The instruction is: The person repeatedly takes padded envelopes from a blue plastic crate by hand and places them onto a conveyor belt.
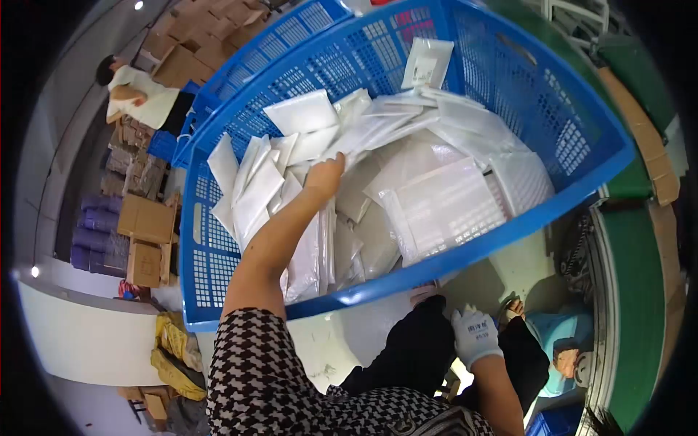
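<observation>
The person's left hand (325, 176) is hanging inside a big blue crate (436, 266), its bare forearm crossing above the near edge. Its fingertips are touching the white packets (378, 131) around the middle of the crate, but from here I'm not able to tell whether they are pinching one or only pressing on it. The packets, shiny in their clear wrapping, are filling much of the crate: a row of them is leaning on edge toward the left wall, and others are lying over one another toward the right wall. One large flat packet (451, 207) is lying close to the near edge, and a small packet (427, 64) is standing propped up in the far corner.

The right hand (476, 336), wearing a white glove with dark print, is resting outside the near edge, beside the person's dark trousers (422, 341). Its fingers are pointing toward the crate; I'm not making out whether they are closing on anything.

Past the far edge, a second blue crate (287, 36) is sitting close by, and a co-worker in a pale top (145, 96) is standing near stacked cardboard boxes (145, 219).
</observation>
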`<action>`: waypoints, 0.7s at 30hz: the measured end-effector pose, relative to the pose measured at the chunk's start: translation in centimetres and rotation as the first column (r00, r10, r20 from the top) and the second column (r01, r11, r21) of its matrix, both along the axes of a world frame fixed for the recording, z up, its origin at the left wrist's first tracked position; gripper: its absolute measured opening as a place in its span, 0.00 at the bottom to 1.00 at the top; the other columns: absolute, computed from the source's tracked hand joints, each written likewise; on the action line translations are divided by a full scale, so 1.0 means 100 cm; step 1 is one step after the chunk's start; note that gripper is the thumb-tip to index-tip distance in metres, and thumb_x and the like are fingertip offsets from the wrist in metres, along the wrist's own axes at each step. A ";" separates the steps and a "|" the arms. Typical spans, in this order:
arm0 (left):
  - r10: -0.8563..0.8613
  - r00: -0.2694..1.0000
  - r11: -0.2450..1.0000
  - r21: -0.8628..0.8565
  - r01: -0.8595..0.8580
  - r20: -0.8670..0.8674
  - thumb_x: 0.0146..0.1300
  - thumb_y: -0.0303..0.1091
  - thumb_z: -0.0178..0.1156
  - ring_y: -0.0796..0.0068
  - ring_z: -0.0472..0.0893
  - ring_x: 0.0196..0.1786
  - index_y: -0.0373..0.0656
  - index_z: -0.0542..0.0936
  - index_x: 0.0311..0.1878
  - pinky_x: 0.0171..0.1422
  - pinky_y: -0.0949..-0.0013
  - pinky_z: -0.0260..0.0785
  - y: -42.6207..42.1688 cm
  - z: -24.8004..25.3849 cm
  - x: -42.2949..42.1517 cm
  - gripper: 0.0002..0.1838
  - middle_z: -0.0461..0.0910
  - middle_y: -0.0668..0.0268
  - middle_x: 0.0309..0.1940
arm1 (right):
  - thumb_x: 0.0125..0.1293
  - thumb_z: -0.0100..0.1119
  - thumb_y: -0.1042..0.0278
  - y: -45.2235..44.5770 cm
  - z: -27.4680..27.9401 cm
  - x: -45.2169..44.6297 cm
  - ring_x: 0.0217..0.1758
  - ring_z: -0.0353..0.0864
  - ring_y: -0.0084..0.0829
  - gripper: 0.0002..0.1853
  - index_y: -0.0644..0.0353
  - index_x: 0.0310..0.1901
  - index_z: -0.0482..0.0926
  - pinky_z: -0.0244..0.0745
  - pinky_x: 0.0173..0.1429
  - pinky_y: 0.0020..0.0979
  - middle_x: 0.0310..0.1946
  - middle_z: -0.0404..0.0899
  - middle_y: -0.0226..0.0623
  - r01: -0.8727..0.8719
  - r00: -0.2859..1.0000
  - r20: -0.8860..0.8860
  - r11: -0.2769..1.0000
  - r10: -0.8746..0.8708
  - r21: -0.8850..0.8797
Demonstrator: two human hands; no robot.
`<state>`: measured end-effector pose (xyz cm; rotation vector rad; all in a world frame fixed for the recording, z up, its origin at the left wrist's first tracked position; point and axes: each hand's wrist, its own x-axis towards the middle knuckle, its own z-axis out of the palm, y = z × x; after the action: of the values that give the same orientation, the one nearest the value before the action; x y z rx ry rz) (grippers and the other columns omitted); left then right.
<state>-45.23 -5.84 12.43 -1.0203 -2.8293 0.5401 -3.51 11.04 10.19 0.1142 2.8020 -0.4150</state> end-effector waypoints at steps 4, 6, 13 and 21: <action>-0.199 0.980 0.960 0.200 0.194 0.005 0.53 0.25 0.52 0.46 0.79 0.37 0.39 0.65 0.55 0.40 0.52 0.69 0.014 0.071 0.055 0.23 0.78 0.49 0.32 | 0.53 0.52 0.69 0.001 0.002 0.004 0.39 0.78 0.47 0.10 0.60 0.37 0.76 0.71 0.42 0.41 0.35 0.79 0.46 0.048 0.994 0.102 0.999 -0.046 -0.016; -0.237 0.971 0.937 0.259 0.234 -0.020 0.52 0.24 0.53 0.46 0.78 0.38 0.39 0.66 0.55 0.41 0.52 0.69 0.023 0.122 0.078 0.24 0.79 0.48 0.33 | 0.54 0.51 0.70 0.002 0.008 0.007 0.42 0.79 0.48 0.09 0.61 0.37 0.76 0.72 0.46 0.41 0.37 0.80 0.46 0.093 0.986 0.144 0.995 -0.088 -0.031; -0.382 0.907 0.790 0.446 0.420 -0.177 0.48 0.27 0.62 0.52 0.79 0.34 0.34 0.75 0.46 0.39 0.59 0.71 0.008 0.328 0.195 0.20 0.80 0.52 0.33 | 0.58 0.47 0.71 -0.001 0.005 0.029 0.40 0.79 0.44 0.10 0.60 0.39 0.77 0.72 0.45 0.37 0.37 0.81 0.43 0.180 0.979 0.127 0.973 -0.162 -0.144; -0.497 0.802 0.689 0.712 0.132 0.332 0.43 0.33 0.72 0.68 0.78 0.40 0.29 0.72 0.51 0.47 0.68 0.71 -0.017 0.400 0.317 0.32 0.78 0.55 0.43 | 0.67 0.47 0.60 0.018 0.040 0.118 0.38 0.79 0.30 0.19 0.67 0.50 0.75 0.73 0.43 0.27 0.39 0.81 0.42 0.038 0.658 0.004 0.028 -0.753 -0.999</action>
<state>-13.56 -7.49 52.40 -1.5930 -2.6979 -0.8573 8.31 12.81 14.16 0.6572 2.1022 -2.7650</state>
